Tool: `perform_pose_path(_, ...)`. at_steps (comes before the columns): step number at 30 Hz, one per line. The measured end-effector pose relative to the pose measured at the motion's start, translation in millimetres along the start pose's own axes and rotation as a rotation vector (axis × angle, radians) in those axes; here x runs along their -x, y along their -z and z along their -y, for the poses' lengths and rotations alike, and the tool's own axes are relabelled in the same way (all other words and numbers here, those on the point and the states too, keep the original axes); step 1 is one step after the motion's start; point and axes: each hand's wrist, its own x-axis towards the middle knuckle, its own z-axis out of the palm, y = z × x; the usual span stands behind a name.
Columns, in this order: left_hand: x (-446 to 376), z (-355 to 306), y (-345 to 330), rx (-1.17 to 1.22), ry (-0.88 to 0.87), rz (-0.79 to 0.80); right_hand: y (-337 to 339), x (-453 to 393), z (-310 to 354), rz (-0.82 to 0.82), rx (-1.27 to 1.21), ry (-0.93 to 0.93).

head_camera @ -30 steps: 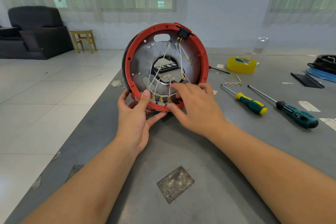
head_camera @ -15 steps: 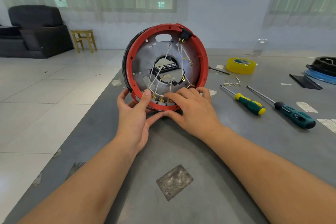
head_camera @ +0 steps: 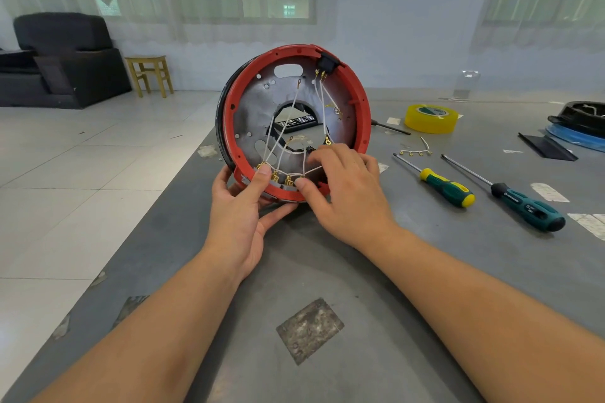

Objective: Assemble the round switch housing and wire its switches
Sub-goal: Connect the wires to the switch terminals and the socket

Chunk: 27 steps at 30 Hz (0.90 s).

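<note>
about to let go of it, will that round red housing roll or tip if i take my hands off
Likely yes: the round housing stands on its edge on the table, steadied by the left hand. The rim could roll; the loose white wires look floppy.

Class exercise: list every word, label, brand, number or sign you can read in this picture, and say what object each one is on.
None can be read.
Yellow tape roll: green and white label on top, too blurred.
Teal screwdriver: small pale mark on the handle, too small.
Black panel seen through the red switch housing: white marks, too small.
</note>
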Motion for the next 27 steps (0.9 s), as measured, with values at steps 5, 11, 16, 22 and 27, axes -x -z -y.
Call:
perform_pose_path(5, 0.4, -1.1, -1.3, -0.010, 0.006, -0.011, 7.1, -5.9, -3.8, -0.211, -0.003, -0.107)
perform_pose_path(11, 2.1, -0.3, -1.8, -0.027, -0.016, 0.002, 7.9, -7.6, -13.6, -0.156, 0.153, -0.062)
perform_pose_path(16, 2.3, 1.2, -2.4, -0.037, -0.041, 0.011, 5.6, -8.6, -19.4, -0.182, 0.180, -0.035)
perform_pose_path(22, 1.9, 1.6, -2.0, -0.045, -0.050, 0.004, 3.6, -9.2, -20.7, -0.182, 0.161, 0.023)
perform_pose_path(27, 2.3, 0.7, -1.3, -0.035, -0.042, -0.003, 6.6, -11.2, -27.2, -0.200, 0.183, -0.177)
